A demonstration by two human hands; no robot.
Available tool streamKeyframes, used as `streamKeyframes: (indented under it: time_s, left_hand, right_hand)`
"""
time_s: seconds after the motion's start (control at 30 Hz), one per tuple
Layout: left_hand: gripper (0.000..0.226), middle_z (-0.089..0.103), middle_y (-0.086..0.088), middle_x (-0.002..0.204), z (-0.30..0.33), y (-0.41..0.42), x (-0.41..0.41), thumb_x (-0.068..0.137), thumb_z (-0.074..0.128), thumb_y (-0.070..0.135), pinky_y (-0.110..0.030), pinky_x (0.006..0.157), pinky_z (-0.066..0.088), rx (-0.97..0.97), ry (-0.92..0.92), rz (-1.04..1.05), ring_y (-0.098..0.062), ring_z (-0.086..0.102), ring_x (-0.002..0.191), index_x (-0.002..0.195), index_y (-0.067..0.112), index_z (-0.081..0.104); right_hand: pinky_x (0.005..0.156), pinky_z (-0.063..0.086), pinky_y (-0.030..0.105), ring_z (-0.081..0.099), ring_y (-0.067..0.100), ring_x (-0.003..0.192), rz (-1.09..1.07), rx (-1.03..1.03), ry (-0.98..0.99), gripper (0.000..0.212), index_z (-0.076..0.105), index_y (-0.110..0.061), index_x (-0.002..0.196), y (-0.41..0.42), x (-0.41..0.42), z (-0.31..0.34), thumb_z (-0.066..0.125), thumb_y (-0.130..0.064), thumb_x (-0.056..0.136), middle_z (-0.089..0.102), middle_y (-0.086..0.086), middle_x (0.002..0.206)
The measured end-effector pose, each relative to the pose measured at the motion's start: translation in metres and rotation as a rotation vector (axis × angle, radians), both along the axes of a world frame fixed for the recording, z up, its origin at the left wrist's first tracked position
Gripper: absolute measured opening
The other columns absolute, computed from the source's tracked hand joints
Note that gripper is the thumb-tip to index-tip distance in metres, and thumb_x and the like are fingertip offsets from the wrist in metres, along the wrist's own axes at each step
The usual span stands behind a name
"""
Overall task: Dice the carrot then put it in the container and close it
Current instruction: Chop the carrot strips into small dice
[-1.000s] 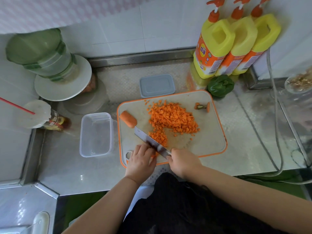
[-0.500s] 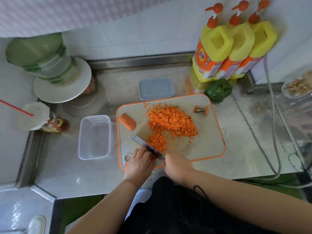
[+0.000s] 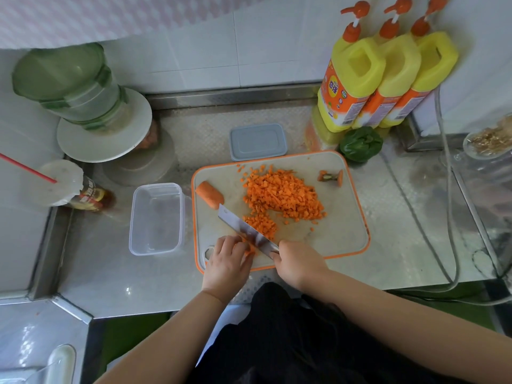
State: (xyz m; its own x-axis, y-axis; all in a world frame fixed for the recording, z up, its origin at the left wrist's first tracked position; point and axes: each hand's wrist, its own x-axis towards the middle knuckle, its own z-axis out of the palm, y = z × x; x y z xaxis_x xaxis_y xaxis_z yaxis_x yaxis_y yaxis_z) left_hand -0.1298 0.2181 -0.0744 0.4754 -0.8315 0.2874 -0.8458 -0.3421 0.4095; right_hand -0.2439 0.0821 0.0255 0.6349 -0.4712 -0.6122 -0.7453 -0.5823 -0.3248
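Diced carrot (image 3: 282, 195) heaped beside open container (image 3: 156, 217)

The counter (image 3: 401, 245) is dimpled, shiny metal, the cutting board (image 3: 340, 236) at its centre matt pale plastic with an orange rim, the knife (image 3: 243, 228) blade bright polished steel, the container (image 3: 156, 217) at nine o'clock clear smooth plastic, its lid (image 3: 257, 141) at twelve o'clock matt grey-blue, and the bottles (image 3: 388, 76) at one o'clock glossy yellow plastic.

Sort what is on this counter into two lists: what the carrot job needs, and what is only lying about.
Needed: knife, cutting board, diced carrot, uncut carrot piece, clear container, grey lid.

Lying about: three yellow pump bottles, green vegetable, carrot top, cup with red straw, green jar.
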Motion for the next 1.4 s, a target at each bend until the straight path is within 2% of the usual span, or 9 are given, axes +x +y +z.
streamKeyframes:
  time_s: [0.27,0.5,0.6,0.7,0.93,1.07,1.13,1.27,1.4]
  left_hand:
    - [0.016,0.058,-0.004,0.087,-0.007,-0.002,0.003,0.087,0.056,0.02,-0.041,0.06,0.053,0.018,0.053,-0.037,-0.025,0.052,0.082,0.078,0.009,0.064]
    - [0.012,0.061,-0.005,0.089,-0.008,-0.002,0.005,0.085,0.07,0.019,-0.041,0.062,0.053,-0.005,0.086,-0.053,-0.024,0.054,0.083,0.08,0.009,0.066]
    - [0.018,0.06,-0.004,0.09,-0.006,-0.002,0.005,0.09,0.06,0.023,-0.038,0.063,0.053,-0.017,0.073,-0.061,-0.024,0.053,0.084,0.081,0.01,0.067]
    - [0.019,0.061,-0.003,0.091,-0.005,0.0,0.007,0.093,0.056,0.024,-0.037,0.066,0.052,-0.025,0.061,-0.107,-0.025,0.056,0.083,0.084,0.011,0.069]
    - [0.019,0.062,-0.005,0.091,0.001,0.007,0.007,0.093,0.056,0.021,-0.035,0.068,0.052,-0.044,0.004,-0.11,-0.025,0.055,0.083,0.084,0.009,0.067]
    - [0.018,0.062,-0.005,0.09,-0.003,0.008,0.008,0.091,0.055,0.02,-0.042,0.067,0.054,-0.016,0.066,-0.068,-0.027,0.057,0.082,0.086,0.008,0.068]
    - [0.019,0.062,-0.003,0.09,-0.004,0.007,0.007,0.091,0.055,0.021,-0.041,0.066,0.054,-0.018,0.099,-0.055,-0.025,0.056,0.082,0.085,0.009,0.068]
    - [0.021,0.062,-0.003,0.089,-0.005,0.007,0.008,0.09,0.054,0.022,-0.036,0.067,0.051,-0.034,0.124,-0.058,-0.021,0.053,0.083,0.085,0.009,0.069]
    - [0.019,0.063,-0.004,0.09,-0.009,0.008,0.009,0.091,0.055,0.021,-0.038,0.066,0.051,-0.018,0.131,-0.061,-0.024,0.055,0.082,0.085,0.008,0.068]
  right_hand:
    - [0.067,0.04,0.033,0.062,0.03,0.097,0.021,-0.019,0.078,0.02,0.055,-0.01,0.111,0.011,0.001,-0.001,0.043,-0.021,0.099,0.063,0.01,0.106]
    - [0.062,0.041,0.031,0.063,0.027,0.085,0.037,-0.01,0.076,0.015,0.06,-0.01,0.101,0.013,0.009,-0.015,0.046,-0.011,0.097,0.065,0.008,0.094]
    - [0.062,0.04,0.032,0.062,0.029,0.086,-0.012,0.018,0.033,0.018,0.058,-0.01,0.099,0.008,0.011,-0.02,0.046,-0.024,0.098,0.063,0.008,0.091]
    - [0.07,0.044,0.035,0.061,0.033,0.094,-0.069,0.075,0.014,0.03,0.058,-0.008,0.102,0.001,0.013,-0.018,0.044,-0.035,0.099,0.064,0.012,0.098]
    - [0.068,0.04,0.033,0.06,0.031,0.095,-0.002,0.043,0.018,0.032,0.054,-0.008,0.106,0.003,0.004,0.0,0.038,-0.035,0.102,0.063,0.011,0.101]
    - [0.066,0.042,0.034,0.059,0.027,0.086,0.027,0.037,0.04,0.026,0.053,-0.011,0.104,0.01,0.003,-0.002,0.038,-0.032,0.102,0.058,0.005,0.09]
    - [0.063,0.041,0.033,0.059,0.027,0.083,0.037,0.002,0.054,0.021,0.055,-0.011,0.106,0.012,0.007,-0.006,0.042,-0.027,0.101,0.059,0.005,0.089]
    - [0.056,0.039,0.03,0.054,0.024,0.069,0.051,-0.029,0.089,0.011,0.058,-0.009,0.101,0.019,0.016,-0.012,0.049,-0.013,0.095,0.047,-0.001,0.07]
    - [0.062,0.043,0.033,0.058,0.026,0.077,0.025,-0.002,0.04,0.012,0.056,-0.01,0.101,0.017,0.021,-0.018,0.048,-0.016,0.096,0.054,0.003,0.081]
